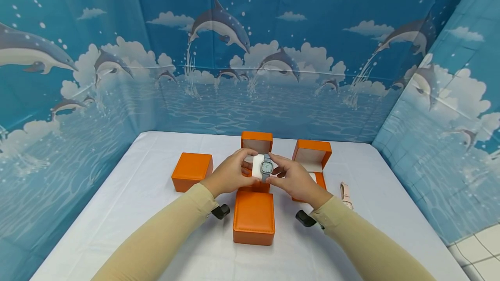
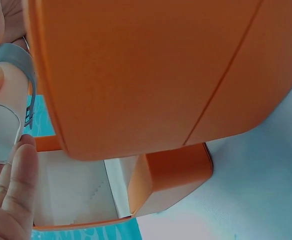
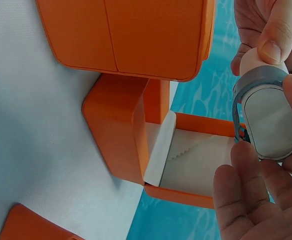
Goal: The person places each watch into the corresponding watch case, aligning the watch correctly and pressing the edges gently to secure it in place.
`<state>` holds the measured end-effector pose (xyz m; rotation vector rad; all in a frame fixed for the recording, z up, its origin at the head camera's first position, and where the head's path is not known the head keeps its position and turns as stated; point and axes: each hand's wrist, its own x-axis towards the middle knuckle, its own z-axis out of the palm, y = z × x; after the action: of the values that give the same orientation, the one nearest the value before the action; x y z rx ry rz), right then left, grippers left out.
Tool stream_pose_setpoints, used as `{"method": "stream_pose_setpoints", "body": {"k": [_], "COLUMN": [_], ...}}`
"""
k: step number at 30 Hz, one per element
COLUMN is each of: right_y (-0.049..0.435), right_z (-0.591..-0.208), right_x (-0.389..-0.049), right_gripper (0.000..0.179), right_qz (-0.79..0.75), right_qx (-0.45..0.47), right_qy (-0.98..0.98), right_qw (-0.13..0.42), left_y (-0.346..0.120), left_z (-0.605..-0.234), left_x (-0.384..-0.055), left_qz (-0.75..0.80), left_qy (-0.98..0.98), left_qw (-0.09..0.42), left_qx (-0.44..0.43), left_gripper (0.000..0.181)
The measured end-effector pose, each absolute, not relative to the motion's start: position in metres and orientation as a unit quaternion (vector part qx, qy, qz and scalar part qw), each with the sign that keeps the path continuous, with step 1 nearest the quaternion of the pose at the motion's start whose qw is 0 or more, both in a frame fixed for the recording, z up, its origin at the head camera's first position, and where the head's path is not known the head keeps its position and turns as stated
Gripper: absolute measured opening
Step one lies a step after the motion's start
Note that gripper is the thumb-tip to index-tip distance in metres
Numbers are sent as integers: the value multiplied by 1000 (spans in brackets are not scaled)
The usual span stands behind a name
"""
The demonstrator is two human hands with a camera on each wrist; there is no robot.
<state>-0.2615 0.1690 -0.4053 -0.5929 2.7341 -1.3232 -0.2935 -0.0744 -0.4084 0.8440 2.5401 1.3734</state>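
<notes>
Both hands hold a white watch cushion (image 1: 256, 167) with a grey-blue strapped watch (image 1: 267, 167) wrapped around it, its square dial facing up. My left hand (image 1: 232, 172) grips the bare white end, thumb on the cushion. At the other end my right hand (image 1: 291, 177) pinches the watch strap (image 3: 263, 76) between thumb and fingers. Its fingertips lie right at the cushion's oval end (image 3: 271, 122). Behind and below the hands stands an open orange watch box (image 1: 256, 137), its lid raised. The hands partly hide its lower half; its pale lining (image 2: 71, 187) shows in the left wrist view.
A closed orange box (image 1: 254, 216) stands in front, between the forearms, and another closed orange box (image 1: 193, 170) at left. Behind the right hand is a second open box (image 1: 312, 148) with something white inside. A pink-strapped watch (image 1: 345, 194) lies on the white-covered table (image 1: 375, 237) at right.
</notes>
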Motion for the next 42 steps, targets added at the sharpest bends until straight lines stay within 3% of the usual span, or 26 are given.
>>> {"method": "stream_pose_setpoints", "body": {"k": [42], "right_y": [162], "right_z": [-404], "right_x": [-262], "right_gripper": [82], "right_qz": [-426], "right_qx": [-201], "right_qy": [882], "right_qw": [23], "left_y": [-76], "left_z": [-410], "left_x": [-296], "left_qz": [453], "left_qy": [844], "left_qw": [70], "left_qx": [277], "left_gripper": [75]}}
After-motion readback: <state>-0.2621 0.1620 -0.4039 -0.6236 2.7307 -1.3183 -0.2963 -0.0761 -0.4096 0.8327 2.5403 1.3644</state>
